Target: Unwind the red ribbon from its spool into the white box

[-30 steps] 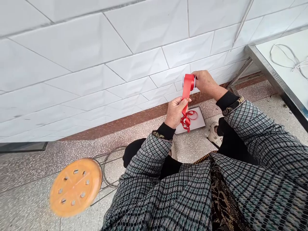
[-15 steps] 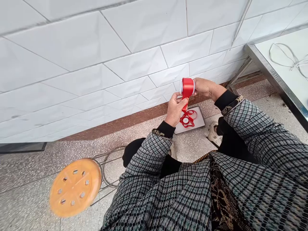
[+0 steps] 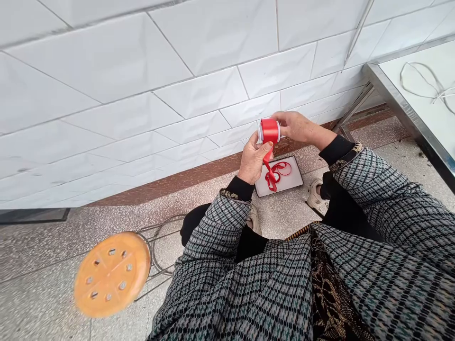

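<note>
A spool of red ribbon (image 3: 269,131) is held up in front of the tiled wall, with my right hand (image 3: 296,127) closed round its right end. My left hand (image 3: 253,160) pinches the loose ribbon just below the spool. The ribbon's free end (image 3: 273,173) hangs in curls over a white tray (image 3: 295,180) on the floor. Both arms wear checked sleeves.
An orange stool (image 3: 111,273) with a wire frame stands at the lower left. A metal-edged table (image 3: 408,111) with white cords (image 3: 423,83) on it runs along the right. The white tiled wall (image 3: 142,94) is close ahead. A shoe (image 3: 314,195) rests beside the tray.
The spool has shifted slightly left and down. My left hand has risen close to it, so the stretch of ribbon between my hands is shorter.
</note>
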